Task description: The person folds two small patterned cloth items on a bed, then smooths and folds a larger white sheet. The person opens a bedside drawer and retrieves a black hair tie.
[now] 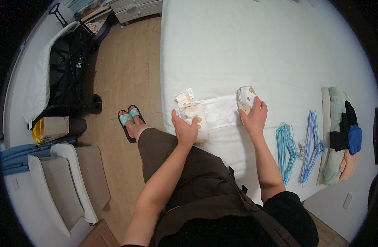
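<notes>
Near the centre of view, left hand (185,129) with thumb and fingers spread wide, over the near edge of a loose patterned cloth (192,110) on the bed (222,53). Toward 3 o'clock, right hand (255,117) curved round the near side of a patterned bundle (246,94), thumb well apart from the other fingers; cannot tell whether gripping or merely touching. Between the hands, a white cloth strip (222,111), lying flat and reaching toward both patterned parts; cannot tell whether all one piece. By the look of it, only partway along: bundle at 2 o'clock already compact, strip already spread, loose patterned cloth not yet as neat.

Between 3 and 4 o'clock, turquoise hangers (285,148), then blue hangers (309,154), just beside the right forearm (268,162) and in the way of any reach toward the clothes pile (335,158) beyond. Off the bed, at 9 o'clock, slippers (125,118), worn, on the wooden floor (127,61). Farther, at 8 o'clock, a pale plastic container (94,173); at 10, a black wheeled cart (67,74); at 11, farthest, white drawers (137,13).
</notes>
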Available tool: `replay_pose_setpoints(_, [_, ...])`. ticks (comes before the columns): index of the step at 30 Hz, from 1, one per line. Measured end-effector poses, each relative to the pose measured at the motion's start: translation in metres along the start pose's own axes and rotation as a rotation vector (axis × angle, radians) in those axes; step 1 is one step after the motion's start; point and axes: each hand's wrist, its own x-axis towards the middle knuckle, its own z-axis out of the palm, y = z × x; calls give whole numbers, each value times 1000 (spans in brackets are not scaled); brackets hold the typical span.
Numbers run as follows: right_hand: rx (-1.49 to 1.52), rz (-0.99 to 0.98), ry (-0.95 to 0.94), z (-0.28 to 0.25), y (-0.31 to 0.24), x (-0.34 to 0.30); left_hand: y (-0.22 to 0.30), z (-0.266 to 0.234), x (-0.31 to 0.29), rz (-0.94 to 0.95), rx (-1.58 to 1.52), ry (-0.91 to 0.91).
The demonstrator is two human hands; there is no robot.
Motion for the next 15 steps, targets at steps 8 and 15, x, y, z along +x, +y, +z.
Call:
replay_pose_setpoints(8, [77, 221, -284, 8, 4, 6, 30, -3, -14, 83, 253, -33])
replay_pose_setpoints(15, [210, 263, -294, 7, 12, 12, -1, -24, 20, -159, -62, -145])
